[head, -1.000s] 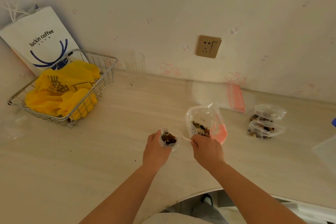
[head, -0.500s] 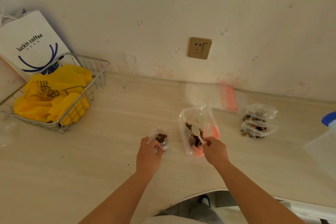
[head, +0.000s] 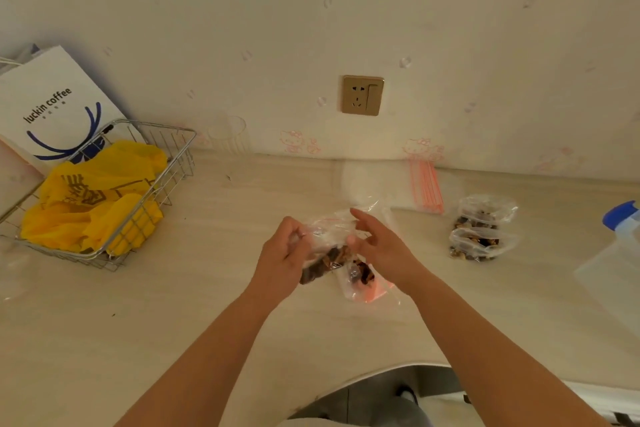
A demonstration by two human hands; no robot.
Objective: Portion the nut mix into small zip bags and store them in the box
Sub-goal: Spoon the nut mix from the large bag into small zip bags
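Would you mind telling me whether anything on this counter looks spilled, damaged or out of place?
Only small things: a few dark crumbs lie loose on the counter near the wire basket. Otherwise nothing stands out; two filled bags sit together at the right, and both hands hold a small bag.

Obstacles: wire basket (head: 162, 184) far left; filled bags (head: 483, 229) and spray bottle (head: 620, 218) right. Bare counter (head: 225, 229) between basket and hands.

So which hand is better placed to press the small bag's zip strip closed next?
Probably the right hand: its fingers already pinch the top edge of the small clear zip bag of dark nut mix, while the left hand grips the bag's side, steadying it.
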